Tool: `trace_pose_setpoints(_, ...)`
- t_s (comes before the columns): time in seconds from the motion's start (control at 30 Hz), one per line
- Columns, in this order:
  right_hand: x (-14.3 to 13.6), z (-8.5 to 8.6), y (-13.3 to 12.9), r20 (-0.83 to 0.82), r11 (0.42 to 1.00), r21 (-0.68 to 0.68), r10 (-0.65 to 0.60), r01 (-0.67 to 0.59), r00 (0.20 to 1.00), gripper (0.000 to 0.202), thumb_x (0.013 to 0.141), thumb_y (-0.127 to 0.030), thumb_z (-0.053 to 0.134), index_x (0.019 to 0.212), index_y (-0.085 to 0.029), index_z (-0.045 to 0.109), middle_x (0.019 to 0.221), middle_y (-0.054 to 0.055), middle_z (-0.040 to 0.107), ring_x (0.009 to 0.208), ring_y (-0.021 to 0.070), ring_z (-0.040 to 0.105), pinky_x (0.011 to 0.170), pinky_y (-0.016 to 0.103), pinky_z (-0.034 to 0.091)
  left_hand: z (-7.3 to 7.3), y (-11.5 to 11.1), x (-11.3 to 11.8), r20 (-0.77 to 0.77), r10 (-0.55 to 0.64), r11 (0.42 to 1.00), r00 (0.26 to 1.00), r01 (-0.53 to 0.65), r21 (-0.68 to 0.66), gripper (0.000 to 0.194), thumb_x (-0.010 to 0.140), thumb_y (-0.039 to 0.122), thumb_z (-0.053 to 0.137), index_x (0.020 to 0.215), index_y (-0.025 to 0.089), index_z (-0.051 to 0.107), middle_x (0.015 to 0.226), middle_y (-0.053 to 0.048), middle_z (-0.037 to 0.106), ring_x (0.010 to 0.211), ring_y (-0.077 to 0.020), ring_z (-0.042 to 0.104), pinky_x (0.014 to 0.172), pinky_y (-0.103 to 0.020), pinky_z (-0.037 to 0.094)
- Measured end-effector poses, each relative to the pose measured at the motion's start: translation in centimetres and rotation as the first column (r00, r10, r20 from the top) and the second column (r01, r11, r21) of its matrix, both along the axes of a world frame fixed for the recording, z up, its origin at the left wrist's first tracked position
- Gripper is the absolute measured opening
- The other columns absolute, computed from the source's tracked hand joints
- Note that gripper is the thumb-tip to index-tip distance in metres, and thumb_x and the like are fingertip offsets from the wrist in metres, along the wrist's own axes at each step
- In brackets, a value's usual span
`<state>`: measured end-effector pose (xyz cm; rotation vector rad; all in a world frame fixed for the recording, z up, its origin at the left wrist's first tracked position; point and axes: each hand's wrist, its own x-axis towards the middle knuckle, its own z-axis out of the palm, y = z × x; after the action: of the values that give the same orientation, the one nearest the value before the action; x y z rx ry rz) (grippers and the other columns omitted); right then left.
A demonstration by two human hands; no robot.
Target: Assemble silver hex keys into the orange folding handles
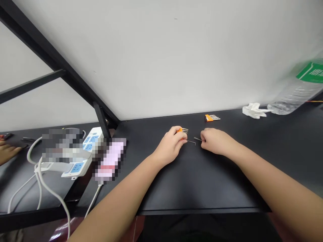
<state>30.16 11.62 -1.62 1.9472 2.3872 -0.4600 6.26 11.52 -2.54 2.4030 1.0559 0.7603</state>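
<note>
Over the middle of the black table point(202, 188), my left hand point(172, 143) is closed around an orange holder point(179, 130) with several thin metal keys sticking out to the right. One longer key point(191, 142) with a bent tip points out below the others. Just to the right, my right hand point(211, 140) pinches a thin metal rod point(198, 138), whose tip points left toward the holder. A gap separates the two hands. Farther back lies a second orange holder point(209, 118) with several metal keys fanned to the right.
Crumpled white tissue point(254, 111) and a clear plastic bottle point(295, 94) stand at the back right. Left are a blurred phone point(111, 159) on a cable, a power strip point(88, 148), and a black frame point(75, 84). Another person's hand point(8, 151) shows at far left.
</note>
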Motion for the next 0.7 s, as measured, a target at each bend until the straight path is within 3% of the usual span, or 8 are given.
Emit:
trace_pose_setpoints(0.13,0.6,0.4,0.0,-0.039,0.999,-0.034,0.018,-0.019,0.999,0.007,0.076,-0.020,0.062,0.072,-0.021,0.056,0.085,0.004,0.066,0.064,0.0157,0.055,0.055,0.028,0.031,-0.3,0.2,-0.1,0.029,0.006,1.000,1.000,-0.006,0.003,0.016,0.103,0.025,0.048,0.107,0.023,0.064,0.127,-0.007,0.051,0.101,-0.0159,0.060,0.092,-0.033,0.053)
trace_pose_setpoints(0.23,0.8,0.7,-0.2,-0.245,0.996,0.059,0.083,-0.071,0.966,0.008,0.078,-0.016,0.059,0.074,-0.021,0.054,0.077,0.000,0.064,0.064,0.0142,0.055,0.057,0.026,0.035,-0.4,0.3,-0.2,0.028,0.022,1.000,0.999,-0.022,0.017,0.016,0.103,0.025,0.050,0.110,0.024,0.064,0.126,-0.007,0.053,0.103,-0.0165,0.061,0.093,-0.033,0.053)
trace_pose_setpoints(0.33,0.7,1.1,-0.6,-0.402,0.963,0.213,0.242,-0.167,0.883,0.010,0.082,-0.012,0.055,0.078,-0.021,0.054,0.072,-0.002,0.061,0.063,0.0129,0.054,0.060,0.025,0.038,-0.3,0.3,-0.1,0.031,0.030,0.999,0.999,-0.031,0.027,0.015,0.102,0.024,0.052,0.112,0.024,0.063,0.126,-0.007,0.054,0.102,-0.0166,0.061,0.092,-0.033,0.053)
trace_pose_setpoints(0.47,0.3,1.4,-1.1,-0.449,0.900,0.371,0.389,-0.228,0.804,0.011,0.086,-0.011,0.055,0.082,-0.021,0.058,0.077,0.000,0.061,0.066,0.0128,0.054,0.063,0.025,0.041,-0.3,0.3,-0.2,0.035,0.031,0.999,0.999,-0.033,0.038,0.015,0.101,0.024,0.055,0.114,0.024,0.062,0.126,-0.008,0.055,0.101,-0.0175,0.062,0.090,-0.034,0.054)
trace_pose_setpoints(0.7,-0.2,1.3,-1.5,-0.419,0.865,0.441,0.434,-0.239,0.797,0.013,0.093,-0.014,0.053,0.084,-0.020,0.060,0.081,0.001,0.059,0.067,0.0121,0.052,0.064,0.026,0.040,-0.3,0.2,-0.1,0.064,0.001,0.999,0.998,-0.005,0.051,0.020,0.100,0.024,0.058,0.119,0.023,0.058,0.128,-0.010,0.057,0.111,-0.0210,0.062,0.097,-0.039,0.054)
